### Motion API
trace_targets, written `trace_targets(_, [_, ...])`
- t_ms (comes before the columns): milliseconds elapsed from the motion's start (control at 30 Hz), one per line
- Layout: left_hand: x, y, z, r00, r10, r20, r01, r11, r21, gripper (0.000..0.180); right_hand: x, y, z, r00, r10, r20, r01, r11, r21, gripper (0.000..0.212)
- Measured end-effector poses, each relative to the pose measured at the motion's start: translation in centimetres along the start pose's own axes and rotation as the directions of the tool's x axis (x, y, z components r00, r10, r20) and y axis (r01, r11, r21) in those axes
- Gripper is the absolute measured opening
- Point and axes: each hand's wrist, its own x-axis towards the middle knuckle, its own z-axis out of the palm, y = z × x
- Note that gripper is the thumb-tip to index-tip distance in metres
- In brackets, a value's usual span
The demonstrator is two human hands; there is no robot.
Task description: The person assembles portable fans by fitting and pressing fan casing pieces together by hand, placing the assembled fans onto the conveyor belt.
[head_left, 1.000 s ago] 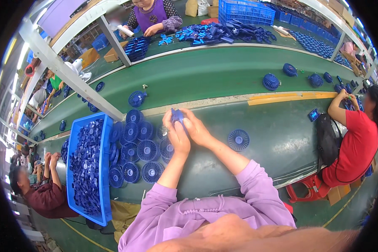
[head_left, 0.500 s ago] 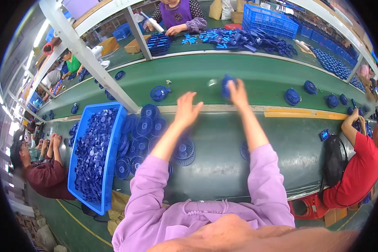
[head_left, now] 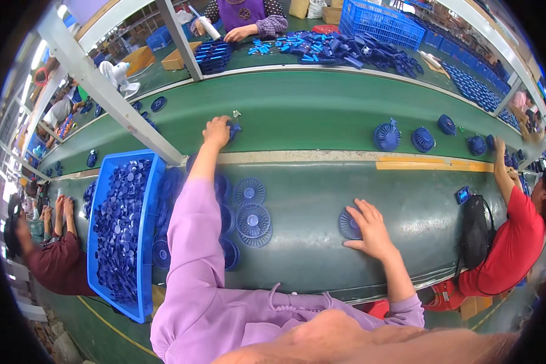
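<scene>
My left hand (head_left: 216,131) is closed on a dark blue fan housing (head_left: 232,130) on the green belt; the hand and wrist hide most of that housing. My right hand (head_left: 371,232) is low over the table, its fingers spread around the edge of a round blue fan grille (head_left: 348,225), which it partly covers. More slotted round grilles (head_left: 253,221) lie by my left forearm, some overlapping. Farther right on the belt sit several fan housings (head_left: 387,138), the nearest with a small stem pointing up.
A blue bin (head_left: 144,242) full of small blue discs stands left of the grilles. A white post (head_left: 112,91) rises beside it. Beyond the green belt (head_left: 303,109), a person in purple works near heaped blue parts (head_left: 340,50). A person in red sits at right, by a black bag (head_left: 476,227).
My right hand has left a fan housing on the belt and come back to the grille on the table. My left hand has reached left and closed on another housing.
</scene>
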Motion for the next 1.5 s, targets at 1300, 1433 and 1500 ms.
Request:
trace_targets(1300, [-21.0,15.3,-3.7,0.959,0.141,0.247,0.273,-0.694,-0.667,0.040,14.0,-8.7,3.1,0.846,-0.234,-0.479,0.315,0.944,0.096,0.091])
trace_targets(1433, [-21.3,15.4,-2.8,0.974,-0.012,0.226,0.170,-0.619,-0.767,0.040,14.4,-8.6,5.3,0.884,-0.187,-0.429,0.376,0.830,0.412,0.093])
trace_targets(1500, [-21.7,16.1,-2.5,0.982,-0.143,0.124,0.031,-0.523,-0.851,0.043,14.8,-8.6,6.5,0.886,-0.163,-0.433,0.390,0.769,0.507,0.092])
